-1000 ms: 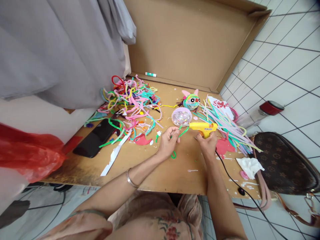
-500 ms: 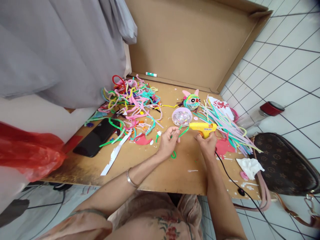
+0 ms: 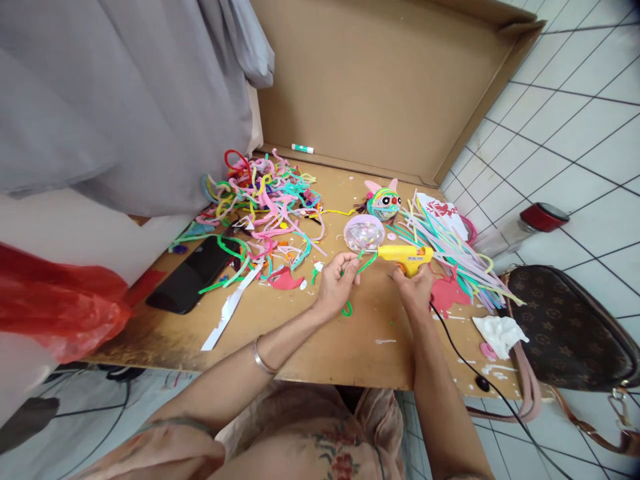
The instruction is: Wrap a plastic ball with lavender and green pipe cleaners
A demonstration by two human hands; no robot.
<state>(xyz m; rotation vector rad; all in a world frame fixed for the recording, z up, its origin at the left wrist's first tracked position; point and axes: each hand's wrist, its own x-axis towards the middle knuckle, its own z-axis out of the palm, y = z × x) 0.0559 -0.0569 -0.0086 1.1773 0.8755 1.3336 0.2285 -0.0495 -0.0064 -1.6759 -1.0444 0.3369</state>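
Note:
Between the fingertips of my left hand (image 3: 338,283) is a bent green pipe cleaner (image 3: 369,261), and a curled green end shows below the palm. My right hand (image 3: 415,285) is closed round the handle of a yellow hot glue gun (image 3: 406,256). Its nozzle points left and meets the green pipe cleaner near my left fingertips; whether glue comes out is too small to see. Just beyond the nozzle stands a clear bowl-like half shell (image 3: 364,235) with a lilac rim and small bits inside. Behind it sits a striped ball figure (image 3: 384,201) with pink ears and googly eyes.
A tangled pile of pipe cleaners (image 3: 270,200) lies at left, with a black phone (image 3: 193,277) and a white paper strip (image 3: 233,307). Straight pipe cleaners (image 3: 450,250), a tissue (image 3: 500,333) and a brown handbag (image 3: 570,327) are at right. The glue gun's black cord (image 3: 465,360) trails off the table.

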